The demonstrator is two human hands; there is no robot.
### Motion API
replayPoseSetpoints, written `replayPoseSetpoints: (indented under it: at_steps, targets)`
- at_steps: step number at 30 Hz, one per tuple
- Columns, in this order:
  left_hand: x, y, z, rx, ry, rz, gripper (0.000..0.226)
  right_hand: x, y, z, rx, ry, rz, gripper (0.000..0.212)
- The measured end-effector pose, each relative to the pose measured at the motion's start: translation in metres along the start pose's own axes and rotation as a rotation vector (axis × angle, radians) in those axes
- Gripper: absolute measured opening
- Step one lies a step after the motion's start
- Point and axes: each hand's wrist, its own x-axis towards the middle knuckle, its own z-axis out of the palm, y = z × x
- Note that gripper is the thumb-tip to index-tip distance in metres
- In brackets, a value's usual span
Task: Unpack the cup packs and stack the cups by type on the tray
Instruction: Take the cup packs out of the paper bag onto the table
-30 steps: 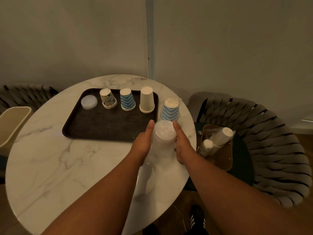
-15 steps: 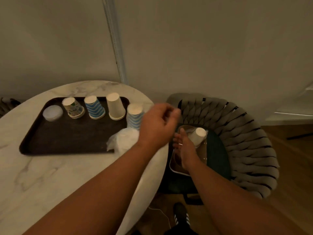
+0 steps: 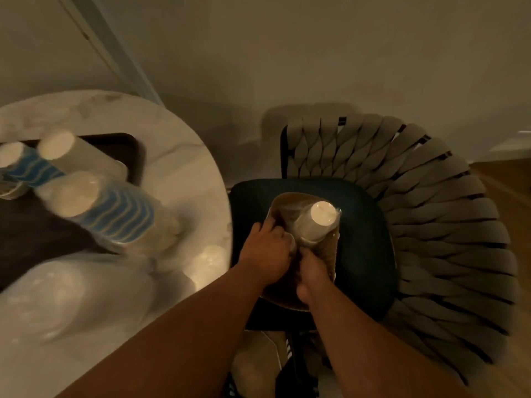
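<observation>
Marble-topped round table fills the left side, blurred, and beside it to the right stands a grey woven-strap chair with a dark green seat cushion. On the table lies a dark rectangular tray, only its right end in view. A plain white paper cup stack stands upside down on the tray, with a blue-and-white wavy-striped cup stack to its left at the frame edge. Nearer, a second blue-striped cup stack wrapped in clear plastic stands at the tray's right edge; whether it rests on the tray or on the marble cannot be told. A large, clear-wrapped pack of pale cups lies blurred on the table at the near left.

On the chair cushion sits a brown paper bag, open at the top. A pack of white paper cups in clear plastic wrap stands out of it, base up and tilted. Both hands are down in the bag, close together. The left hand has its fingers curled over something pale just left of that pack, though what it holds is hidden. The right hand sits at the pack's lower end, fingers out of sight, so its grip cannot be told.
</observation>
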Motion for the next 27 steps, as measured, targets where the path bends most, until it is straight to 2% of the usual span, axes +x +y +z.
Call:
replayPoseSetpoints:
  at_steps: [4, 12, 17, 22, 25, 27]
  targets:
    - [0.031, 0.004, 0.017, 0.066, -0.101, -0.067, 0.053, 0.04, -0.002, -0.008, 0.033, 0.048, 0.054, 0.034]
    - [0.019, 0.008, 0.032, 0.183, -0.143, -0.049, 0.038, 0.1, 0.016, -0.005, -0.101, -0.027, 0.109, 0.054]
    - [0.02, 0.009, 0.037, 0.159, -0.13, -0.033, 0.036, 0.102, 0.012, 0.01, -0.129, -0.175, 0.124, 0.054]
    - [0.018, 0.005, 0.026, 0.142, -0.115, -0.003, 0.038, 0.096, 0.016, 0.0, -0.003, -0.171, 0.08, 0.044]
    - [0.012, 0.0, 0.012, 0.086, -0.121, 0.027, 0.045, 0.074, 0.012, -0.003, 0.085, -0.22, 0.093, 0.047]
    - [0.006, -0.001, 0.003, 0.01, -0.13, 0.046, 0.048, 0.052, 0.008, -0.001, 0.06, -0.191, 0.118, 0.048]
